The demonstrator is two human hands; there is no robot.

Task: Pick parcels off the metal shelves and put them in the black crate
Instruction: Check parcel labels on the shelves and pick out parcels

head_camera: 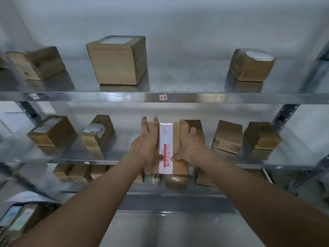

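A flat brown cardboard parcel (176,138) with a white tape strip printed in red sits at the middle shelf's front edge and overhangs it. My left hand (146,145) lies on its left side with the fingers stretched over the top. My right hand (189,144) grips its right side, thumb at the near end. Both hands hold this parcel between them. The metal shelves (124,97) carry more brown parcels. At the bottom left, a dark container (44,207) holding parcels is partly in view.
The top shelf holds a large box (117,61), a box at the left (37,63) and one at the right (251,65). The middle shelf holds boxes on the left (53,131) and on the right (227,137). Several boxes (80,172) stand on the lower shelf. A steel upright (284,114) stands at the right.
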